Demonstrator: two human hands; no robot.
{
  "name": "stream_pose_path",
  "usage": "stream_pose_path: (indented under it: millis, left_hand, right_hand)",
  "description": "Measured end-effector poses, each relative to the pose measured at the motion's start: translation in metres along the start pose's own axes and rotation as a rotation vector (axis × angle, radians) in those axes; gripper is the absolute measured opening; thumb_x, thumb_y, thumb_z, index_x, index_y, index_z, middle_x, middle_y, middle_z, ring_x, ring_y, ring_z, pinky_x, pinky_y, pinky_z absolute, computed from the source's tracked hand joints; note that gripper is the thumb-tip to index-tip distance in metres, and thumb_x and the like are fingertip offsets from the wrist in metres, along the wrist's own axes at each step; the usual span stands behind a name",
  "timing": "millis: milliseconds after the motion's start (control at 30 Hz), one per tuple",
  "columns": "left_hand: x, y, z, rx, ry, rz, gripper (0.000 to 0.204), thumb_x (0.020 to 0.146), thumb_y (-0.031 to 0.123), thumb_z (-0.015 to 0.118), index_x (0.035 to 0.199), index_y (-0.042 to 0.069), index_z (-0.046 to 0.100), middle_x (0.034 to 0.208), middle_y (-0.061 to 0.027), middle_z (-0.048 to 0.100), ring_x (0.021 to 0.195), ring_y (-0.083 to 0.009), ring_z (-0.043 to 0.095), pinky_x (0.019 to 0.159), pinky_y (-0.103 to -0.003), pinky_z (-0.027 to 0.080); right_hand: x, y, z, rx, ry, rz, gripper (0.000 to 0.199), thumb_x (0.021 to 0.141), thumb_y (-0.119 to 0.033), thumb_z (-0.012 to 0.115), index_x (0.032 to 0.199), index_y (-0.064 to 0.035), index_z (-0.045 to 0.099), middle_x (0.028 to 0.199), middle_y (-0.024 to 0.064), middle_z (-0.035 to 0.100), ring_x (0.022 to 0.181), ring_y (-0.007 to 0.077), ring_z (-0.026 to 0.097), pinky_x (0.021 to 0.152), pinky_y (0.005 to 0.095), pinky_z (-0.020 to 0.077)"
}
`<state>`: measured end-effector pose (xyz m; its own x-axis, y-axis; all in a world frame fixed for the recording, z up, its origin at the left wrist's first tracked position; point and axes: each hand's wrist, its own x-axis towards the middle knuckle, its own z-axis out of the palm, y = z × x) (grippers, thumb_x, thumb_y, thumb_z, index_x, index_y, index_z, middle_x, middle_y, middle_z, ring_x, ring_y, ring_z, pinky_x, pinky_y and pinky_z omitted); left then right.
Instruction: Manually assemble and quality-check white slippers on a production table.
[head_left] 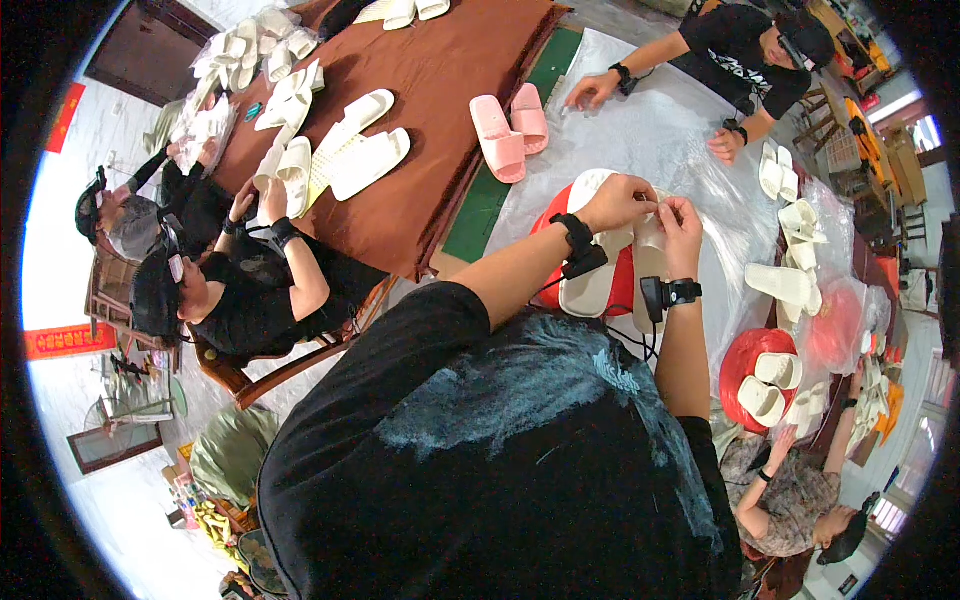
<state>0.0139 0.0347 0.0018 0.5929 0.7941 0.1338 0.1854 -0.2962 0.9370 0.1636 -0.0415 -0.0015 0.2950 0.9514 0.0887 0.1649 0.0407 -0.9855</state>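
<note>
My left hand (pixel 618 205) and my right hand (pixel 683 230) meet over a pair of white slippers, fingertips pinched close together. Whatever lies between the fingers is too small to make out. Below my left wrist is one white slipper (pixel 584 288); the other white slipper (pixel 650 262) lies under my right hand. Both rest on a round red surface (pixel 555 212), partly hidden by my arms. Dark bands with small boxes circle both my wrists. A pair of pink slippers (pixel 498 142) sits farther off, to the left of my hands.
Clear plastic sheeting (pixel 725 225) covers my table, with a person's hand (pixel 595 90) resting on its far side. A brown table (pixel 420 140) at the left holds many white slippers (pixel 370 163). At the right, more white slippers lie on a red round cushion-like thing (pixel 740 365).
</note>
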Motion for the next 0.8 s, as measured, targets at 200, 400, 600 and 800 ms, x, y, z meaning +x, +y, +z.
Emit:
stream_pose_path:
  millis: [200,400,600,800]
  left_hand:
    - [-0.003,0.005,0.000,-0.040,0.051,0.000,0.020,0.077,0.019,0.068,0.085,0.001,0.070,0.075,-0.0131,0.068,0.068,-0.0207,0.064,0.066,-0.032,0.050]
    - [-0.004,0.006,0.000,-0.066,0.040,0.008,0.019,0.078,0.017,0.068,0.086,0.001,0.070,0.076,-0.0130,0.068,0.068,-0.0197,0.064,0.066,-0.031,0.050]
    - [-0.002,0.006,0.000,-0.087,0.021,-0.008,0.019,0.078,0.017,0.068,0.086,0.000,0.070,0.076,-0.0117,0.068,0.068,-0.0186,0.063,0.066,-0.030,0.050]
    - [-0.002,0.005,0.001,-0.062,0.025,-0.026,0.019,0.078,0.017,0.069,0.086,0.000,0.070,0.076,-0.0118,0.068,0.068,-0.0178,0.063,0.066,-0.030,0.050]
  right_hand:
    - [-0.005,-0.007,0.002,0.015,0.044,0.029,0.010,0.091,-0.012,0.058,0.088,-0.0026,0.058,0.079,-0.0023,0.057,0.072,0.0060,0.051,0.065,0.0211,0.0420]
    - [-0.002,0.003,0.000,0.047,0.001,0.006,0.009,0.091,-0.011,0.058,0.088,-0.0030,0.058,0.078,-0.0028,0.056,0.071,0.0060,0.050,0.063,0.0218,0.0416]
    - [0.001,0.010,-0.003,0.052,-0.021,0.041,0.007,0.092,-0.011,0.057,0.091,-0.0039,0.058,0.078,-0.0016,0.057,0.069,0.0059,0.050,0.063,0.0207,0.0403]
    - [0.001,0.005,-0.002,0.014,-0.006,0.055,0.008,0.093,-0.012,0.055,0.091,-0.0039,0.056,0.078,-0.0015,0.055,0.070,0.0065,0.050,0.063,0.0212,0.0403]
